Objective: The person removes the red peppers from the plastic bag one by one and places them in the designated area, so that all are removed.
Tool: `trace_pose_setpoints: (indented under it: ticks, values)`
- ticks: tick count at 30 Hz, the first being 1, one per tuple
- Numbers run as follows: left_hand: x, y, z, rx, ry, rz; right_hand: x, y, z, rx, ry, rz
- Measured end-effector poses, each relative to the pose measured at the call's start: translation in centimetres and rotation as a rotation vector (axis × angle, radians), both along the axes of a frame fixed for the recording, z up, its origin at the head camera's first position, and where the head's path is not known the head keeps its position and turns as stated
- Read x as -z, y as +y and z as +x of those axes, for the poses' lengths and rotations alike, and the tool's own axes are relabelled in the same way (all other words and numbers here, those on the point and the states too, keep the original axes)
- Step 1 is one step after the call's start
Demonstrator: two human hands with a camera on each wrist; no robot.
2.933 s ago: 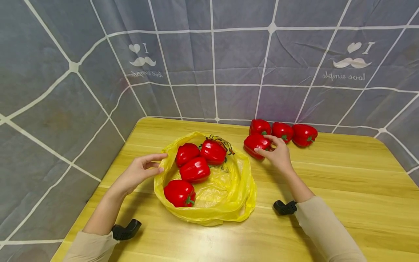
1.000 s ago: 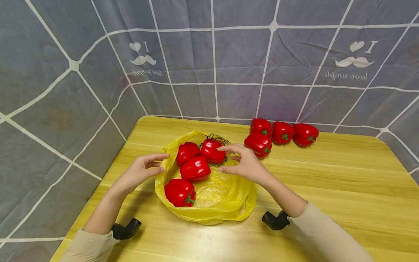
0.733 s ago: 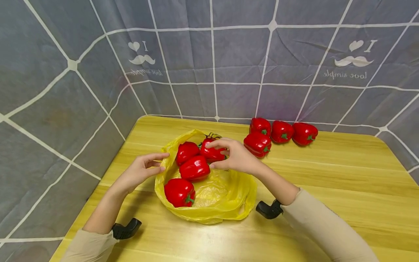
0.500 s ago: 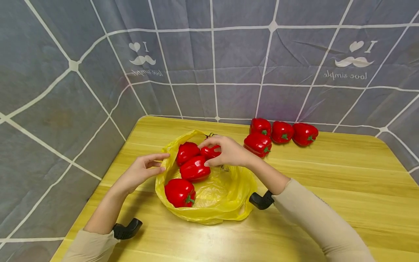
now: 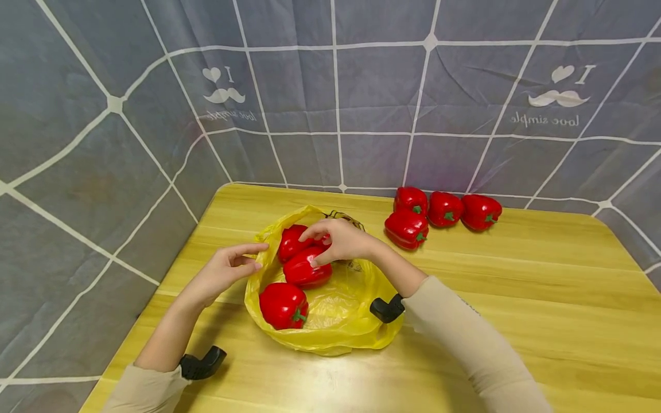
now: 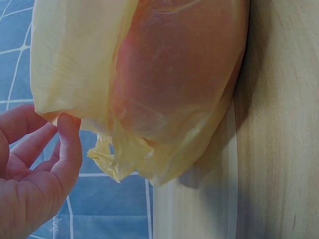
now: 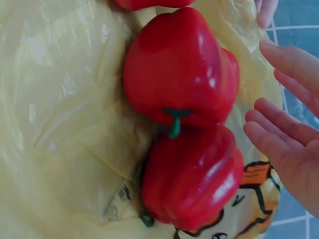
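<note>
A yellow plastic bag (image 5: 335, 338) lies on the table with its mouth spread wide. Its left rim is pinched between the fingers and thumb of my left hand (image 5: 219, 275), also seen at the bag's edge in the left wrist view. Several red bell peppers lie inside: one at the front (image 5: 283, 306), others grouped at the back left. Over that back group hovers my right hand (image 5: 343, 241), partly covering a bell pepper. In the right wrist view the fingers (image 7: 279, 134) are spread and stay apart from the bell peppers (image 7: 179, 69).
Several more red bell peppers stand together outside the bag, the nearest one (image 5: 406, 228) to its right. They lie near the back edge of the wooden table (image 5: 516, 287). A grey curtain (image 5: 377, 97) with white lines hangs behind and to the left.
My right hand has moved from the bell peppers outside the bag leftward over those inside, passing above the back ones. The left hand keeps its place at the rim. No bell pepper has visibly moved.
</note>
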State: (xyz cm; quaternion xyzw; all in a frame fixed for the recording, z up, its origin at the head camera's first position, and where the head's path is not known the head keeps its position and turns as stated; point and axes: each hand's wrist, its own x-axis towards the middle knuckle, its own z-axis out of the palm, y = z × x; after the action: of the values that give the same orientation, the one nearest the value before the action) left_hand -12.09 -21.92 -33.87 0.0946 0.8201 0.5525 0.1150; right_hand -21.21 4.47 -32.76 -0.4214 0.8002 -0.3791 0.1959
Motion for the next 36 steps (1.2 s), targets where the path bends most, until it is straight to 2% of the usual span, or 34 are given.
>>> trace_pose_setpoints:
  ticks: [12, 29, 36]
  values:
    - [0.1, -0.1, 0.2, -0.017, 0.014, 0.007, 1.7, -0.6, 0.3, -0.024, 0.12, 0.09]
    - [0.3, -0.3, -0.4, -0.006, 0.003, 0.024, 1.9, -0.5, 0.8, -0.034, 0.137, 0.133]
    - [0.7, -0.6, -0.3, -0.006, 0.014, 0.042, 2.4, -0.3, 1.1, -0.048, 0.197, 0.149]
